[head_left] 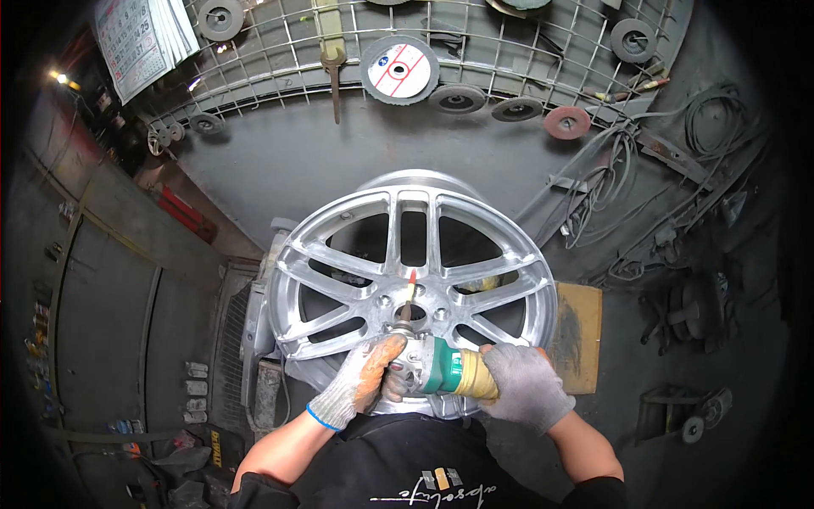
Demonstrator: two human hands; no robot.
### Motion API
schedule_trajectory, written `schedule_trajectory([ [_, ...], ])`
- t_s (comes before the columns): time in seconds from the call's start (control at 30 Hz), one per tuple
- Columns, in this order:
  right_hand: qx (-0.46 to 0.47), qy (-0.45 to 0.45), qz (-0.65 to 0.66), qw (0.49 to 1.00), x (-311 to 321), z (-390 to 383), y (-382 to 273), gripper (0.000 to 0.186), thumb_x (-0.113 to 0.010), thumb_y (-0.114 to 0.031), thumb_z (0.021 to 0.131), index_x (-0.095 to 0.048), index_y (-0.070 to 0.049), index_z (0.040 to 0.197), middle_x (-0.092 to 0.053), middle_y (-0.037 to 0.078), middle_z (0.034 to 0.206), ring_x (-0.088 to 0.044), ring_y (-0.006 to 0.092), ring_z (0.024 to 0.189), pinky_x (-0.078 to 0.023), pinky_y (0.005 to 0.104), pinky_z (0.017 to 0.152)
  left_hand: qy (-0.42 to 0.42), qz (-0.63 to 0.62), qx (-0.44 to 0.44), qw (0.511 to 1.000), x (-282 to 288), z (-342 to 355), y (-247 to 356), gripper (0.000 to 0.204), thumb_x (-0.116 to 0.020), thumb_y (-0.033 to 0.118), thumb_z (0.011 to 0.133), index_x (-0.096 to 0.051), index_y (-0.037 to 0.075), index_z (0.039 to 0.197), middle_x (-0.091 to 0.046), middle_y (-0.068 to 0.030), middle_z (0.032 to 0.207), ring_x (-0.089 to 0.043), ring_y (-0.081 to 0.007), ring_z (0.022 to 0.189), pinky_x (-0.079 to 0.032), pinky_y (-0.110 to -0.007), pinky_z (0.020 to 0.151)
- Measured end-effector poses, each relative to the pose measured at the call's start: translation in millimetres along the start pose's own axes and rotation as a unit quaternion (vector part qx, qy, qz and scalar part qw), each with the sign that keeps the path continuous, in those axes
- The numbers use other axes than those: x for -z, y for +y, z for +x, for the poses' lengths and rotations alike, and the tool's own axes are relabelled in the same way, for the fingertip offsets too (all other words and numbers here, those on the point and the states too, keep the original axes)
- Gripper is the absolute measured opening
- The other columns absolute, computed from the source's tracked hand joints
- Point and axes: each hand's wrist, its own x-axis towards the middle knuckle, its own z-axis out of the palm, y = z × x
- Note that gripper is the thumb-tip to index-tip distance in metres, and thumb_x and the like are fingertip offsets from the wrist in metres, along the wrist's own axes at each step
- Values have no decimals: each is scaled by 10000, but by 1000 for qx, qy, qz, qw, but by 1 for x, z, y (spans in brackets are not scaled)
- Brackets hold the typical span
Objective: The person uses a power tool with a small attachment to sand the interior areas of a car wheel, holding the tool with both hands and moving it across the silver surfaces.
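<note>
A bare silver alloy wheel (485, 270) lies in front of me, with paired spokes and a round centre hole. Over its near side I hold a green angle grinder (438, 366) sideways. My left hand (360, 375), in a pale glove with stained orange fingers, is closed around the grinder's metal head. My right hand (527, 386), in a grey glove, wraps the rear body, which is bound in yellow tape. From the head a narrow red-and-yellow piece (412, 284) points away over the hub; its kind and whether it touches the wheel I cannot tell.
Beyond the wheel, a wire rack (280, 55) carries several grinding discs, including a white-faced disc (398, 71) and a reddish disc (567, 123). Coiled cables (598, 182) hang at the far right. A tan board (578, 338) stands right of the wheel. A red object (185, 212) lies far left.
</note>
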Motion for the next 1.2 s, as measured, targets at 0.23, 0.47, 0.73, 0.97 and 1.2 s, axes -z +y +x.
schedule_trajectory([
  [0.23,16,83,28,996,-20,3,-16,540,-793,-349,691,-624,-83,1129,-634,87,895,-662,305,806,-507,446,712,-6,60,-19,998,18,-4,21,309,-623,307,1000,-666,9,1072,-675,-36,942,-650,-95,805,-554,-263,692],
  [0.47,-52,7,-1,999,-20,-4,-26,548,-808,-335,689,-622,-66,1129,-644,103,952,-665,313,881,-517,451,788,4,62,-28,998,22,0,14,294,-647,311,986,-651,28,1068,-652,-35,892,-636,-106,739,-539,-268,618],
  [0.73,-21,63,44,997,-15,3,-16,556,-792,-379,717,-617,-79,1152,-665,110,947,-683,315,851,-524,457,748,5,43,19,999,3,-2,31,239,-644,326,1002,-627,88,1020,-548,25,678,-521,-69,501,-376,-228,393],
  [0.97,-35,56,18,998,7,4,-5,546,-802,-397,702,-631,-95,1124,-678,97,934,-693,311,872,-529,448,768,-32,53,64,996,-4,8,24,346,-591,423,1014,-616,85,1083,-584,-5,702,-553,-110,507,-404,-248,414],
  [1.2,-13,30,39,999,10,22,5,630,-835,-331,626,-630,-84,1168,-680,116,1007,-686,323,926,-538,444,819,-4,53,77,996,-2,15,37,313,-581,420,1015,-612,117,1083,-582,-13,692,-544,-143,494,-397,-282,405],
])
